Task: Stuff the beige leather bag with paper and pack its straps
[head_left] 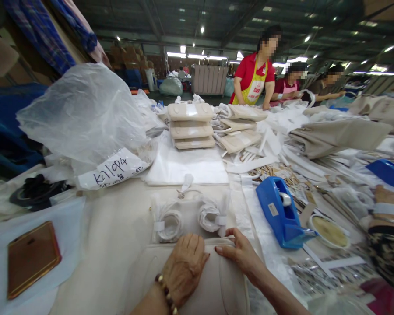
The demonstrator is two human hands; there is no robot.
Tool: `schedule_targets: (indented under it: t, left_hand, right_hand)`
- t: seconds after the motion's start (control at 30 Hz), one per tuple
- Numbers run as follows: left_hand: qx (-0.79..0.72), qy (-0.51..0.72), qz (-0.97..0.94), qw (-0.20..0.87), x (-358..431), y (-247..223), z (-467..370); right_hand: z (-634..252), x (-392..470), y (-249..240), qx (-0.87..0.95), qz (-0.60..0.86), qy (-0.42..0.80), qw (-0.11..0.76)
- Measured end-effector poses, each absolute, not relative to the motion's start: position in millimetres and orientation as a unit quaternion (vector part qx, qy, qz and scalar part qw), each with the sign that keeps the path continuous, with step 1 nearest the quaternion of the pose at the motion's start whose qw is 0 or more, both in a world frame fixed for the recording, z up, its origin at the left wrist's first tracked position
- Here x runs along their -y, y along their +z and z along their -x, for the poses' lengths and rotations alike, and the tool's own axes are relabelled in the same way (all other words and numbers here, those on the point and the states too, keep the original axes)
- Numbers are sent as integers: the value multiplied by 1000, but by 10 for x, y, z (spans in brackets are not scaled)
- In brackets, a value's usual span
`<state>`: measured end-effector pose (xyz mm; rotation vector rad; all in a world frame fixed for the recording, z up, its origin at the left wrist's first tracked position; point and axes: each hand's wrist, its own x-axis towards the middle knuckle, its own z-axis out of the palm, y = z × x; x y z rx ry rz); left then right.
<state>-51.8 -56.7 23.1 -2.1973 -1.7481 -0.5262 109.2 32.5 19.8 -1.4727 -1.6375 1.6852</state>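
A pale beige bag lies flat on the covered table in front of me. My left hand, with a beaded bracelet at the wrist, rests on its upper part, fingers bent and close together; what is under the fingertips is hidden. At the bag's upper right edge is my right hand, its thumb and forefinger apart around the edge, the other fingers curled. Just beyond both hands, two rolls wrapped in white, a left roll and a right roll, lie on clear wrapping.
Folded beige bags are stacked on white sheets. A blue tape dispenser and a round dish lie right, near another person's wrist. A phone and a plastic bag lie left. People stand beyond.
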Motion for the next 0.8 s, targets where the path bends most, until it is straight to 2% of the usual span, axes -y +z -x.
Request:
schedule_targets:
  t: [0.1, 0.27, 0.43, 0.57, 0.8]
  left_hand:
    - [644, -157, 740, 116, 498, 168, 453]
    - [667, -154, 719, 119, 525, 106, 476]
    - [703, -150, 685, 115, 398, 105, 435]
    - [757, -129, 633, 97, -7, 230, 455]
    - [802, -57, 595, -8, -604, 376, 679]
  right_hand:
    - [-1162, -230, 93, 592, 468, 612, 238]
    - [-1212, -103, 5, 654, 466, 518, 295]
    - [-1171, -157, 65, 691, 471, 478, 269]
    - [-1150, -196, 124, 688, 479, 476, 264]
    - [-1123, -186, 152, 675, 488, 489, 261]
